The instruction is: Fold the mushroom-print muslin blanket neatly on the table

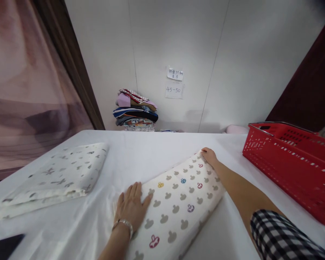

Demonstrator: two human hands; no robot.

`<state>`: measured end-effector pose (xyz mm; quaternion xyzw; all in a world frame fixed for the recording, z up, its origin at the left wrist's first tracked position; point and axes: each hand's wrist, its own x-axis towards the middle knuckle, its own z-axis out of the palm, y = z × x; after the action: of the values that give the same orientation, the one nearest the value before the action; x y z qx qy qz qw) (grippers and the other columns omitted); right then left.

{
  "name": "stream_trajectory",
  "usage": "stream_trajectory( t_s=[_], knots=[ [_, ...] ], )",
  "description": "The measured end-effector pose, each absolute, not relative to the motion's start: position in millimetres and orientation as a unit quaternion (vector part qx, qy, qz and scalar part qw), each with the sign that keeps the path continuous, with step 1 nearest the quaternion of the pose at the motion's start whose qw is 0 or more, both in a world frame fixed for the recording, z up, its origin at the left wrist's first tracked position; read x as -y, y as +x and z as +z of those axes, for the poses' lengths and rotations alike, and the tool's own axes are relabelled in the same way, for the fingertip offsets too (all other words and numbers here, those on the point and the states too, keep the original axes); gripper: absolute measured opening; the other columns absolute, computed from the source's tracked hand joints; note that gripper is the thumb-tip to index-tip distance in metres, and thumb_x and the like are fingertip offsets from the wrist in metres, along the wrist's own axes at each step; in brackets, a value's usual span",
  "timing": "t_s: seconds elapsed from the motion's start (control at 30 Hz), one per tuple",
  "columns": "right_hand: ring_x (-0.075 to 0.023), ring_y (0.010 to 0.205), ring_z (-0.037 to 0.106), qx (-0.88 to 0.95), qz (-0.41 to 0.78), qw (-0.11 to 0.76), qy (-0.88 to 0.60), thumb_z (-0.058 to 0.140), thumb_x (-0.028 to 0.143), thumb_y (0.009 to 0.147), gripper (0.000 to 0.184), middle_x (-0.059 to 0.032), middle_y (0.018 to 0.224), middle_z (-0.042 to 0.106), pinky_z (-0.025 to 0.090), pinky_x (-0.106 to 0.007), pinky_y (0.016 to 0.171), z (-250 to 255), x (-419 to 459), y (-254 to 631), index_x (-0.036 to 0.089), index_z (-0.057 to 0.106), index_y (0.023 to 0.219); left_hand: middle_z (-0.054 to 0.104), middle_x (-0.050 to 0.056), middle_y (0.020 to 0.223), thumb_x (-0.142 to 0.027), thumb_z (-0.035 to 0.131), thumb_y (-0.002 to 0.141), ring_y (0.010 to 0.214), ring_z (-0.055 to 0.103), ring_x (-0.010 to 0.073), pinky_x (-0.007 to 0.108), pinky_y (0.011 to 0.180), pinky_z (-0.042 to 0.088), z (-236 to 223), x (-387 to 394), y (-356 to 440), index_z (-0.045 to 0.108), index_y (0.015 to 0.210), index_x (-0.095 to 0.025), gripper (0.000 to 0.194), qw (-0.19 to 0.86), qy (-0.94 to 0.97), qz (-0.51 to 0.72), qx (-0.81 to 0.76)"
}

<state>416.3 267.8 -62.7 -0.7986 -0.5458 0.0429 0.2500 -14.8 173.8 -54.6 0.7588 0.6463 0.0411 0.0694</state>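
Observation:
A folded white cloth (178, 202) printed with grey and coloured mushrooms lies at a slant across the middle of the table. My left hand (132, 206), a bracelet on its wrist, rests flat on the cloth's left edge with fingers stretched out. At the far right corner of the same cloth is my right hand (209, 156), its fingers curled over and pinching that corner. A second folded white cloth (67, 169) with small dark and grey prints lies to the left, apart from both hands.
A red plastic basket (287, 162) stands on the right side of the white table (141, 151). Behind the table's far edge rises a stack of folded fabrics (137, 112) against the wall. A dark flat object (5, 247) sits at the near left, and a pink curtain (29, 90) hangs left.

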Motion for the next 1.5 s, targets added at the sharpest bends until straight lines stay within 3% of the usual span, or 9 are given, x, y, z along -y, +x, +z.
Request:
stream_trajectory(
  t_s=[0.2, 0.4, 0.67, 0.87, 0.97, 1.5],
  knots=[
    [-0.0181, 0.098, 0.059, 0.547, 0.054, 0.241, -0.800, 0.046, 0.031, 0.082, 0.029, -0.0039, 0.105, 0.067, 0.042, -0.024, 0.083, -61, -270, 417, 0.021, 0.067, 0.099, 0.033, 0.008, 0.146, -0.061, 0.028, 0.081, 0.136, 0.024, 0.0259, 0.046, 0.110, 0.016, -55, -174, -15, 0.034, 0.139, -0.014, 0.075, 0.072, 0.759, 0.043, -0.645],
    [-0.0203, 0.092, 0.061, 0.526, 0.065, 0.205, -0.823, 0.053, 0.027, 0.078, 0.023, -0.0059, 0.098, 0.069, 0.043, -0.026, 0.078, -60, -284, 421, 0.019, 0.069, 0.093, 0.034, 0.007, 0.146, -0.060, 0.028, 0.082, 0.136, 0.024, 0.0251, 0.045, 0.110, 0.017, -51, -173, -14, 0.035, 0.139, -0.015, 0.073, 0.074, 0.758, 0.043, -0.647],
    [-0.0210, 0.098, 0.060, 0.514, 0.067, 0.166, -0.839, 0.055, 0.028, 0.079, 0.023, -0.0071, 0.107, 0.066, 0.042, -0.024, 0.077, -63, -289, 424, 0.019, 0.069, 0.095, 0.034, 0.008, 0.146, -0.060, 0.027, 0.083, 0.135, 0.024, 0.0255, 0.046, 0.110, 0.016, -51, -172, -14, 0.034, 0.139, -0.013, 0.073, 0.071, 0.758, 0.045, -0.647],
    [-0.0231, 0.090, 0.063, 0.519, 0.076, 0.143, -0.839, 0.059, 0.028, 0.076, 0.019, -0.0115, 0.095, 0.069, 0.044, -0.025, 0.073, -60, -293, 428, 0.014, 0.069, 0.083, 0.035, 0.008, 0.145, -0.059, 0.029, 0.083, 0.135, 0.025, 0.0255, 0.046, 0.110, 0.016, -54, -172, -14, 0.034, 0.139, -0.014, 0.072, 0.072, 0.761, 0.050, -0.643],
    [-0.0224, 0.089, 0.063, 0.518, 0.078, 0.151, -0.839, 0.061, 0.025, 0.074, 0.015, -0.0102, 0.093, 0.069, 0.044, -0.025, 0.073, -60, -294, 428, 0.014, 0.069, 0.079, 0.034, 0.008, 0.146, -0.060, 0.028, 0.082, 0.136, 0.024, 0.0252, 0.046, 0.110, 0.015, -54, -173, -15, 0.034, 0.139, -0.014, 0.074, 0.074, 0.760, 0.049, -0.644],
    [-0.0173, 0.102, 0.058, 0.523, 0.055, 0.254, -0.812, 0.057, 0.021, 0.076, 0.026, -0.0022, 0.110, 0.065, 0.042, -0.024, 0.087, -77, -285, 427, 0.022, 0.065, 0.100, 0.034, 0.008, 0.146, -0.060, 0.028, 0.082, 0.136, 0.024, 0.0249, 0.046, 0.110, 0.015, -56, -175, -15, 0.033, 0.140, -0.013, 0.075, 0.076, 0.758, 0.047, -0.646]
  ],
)
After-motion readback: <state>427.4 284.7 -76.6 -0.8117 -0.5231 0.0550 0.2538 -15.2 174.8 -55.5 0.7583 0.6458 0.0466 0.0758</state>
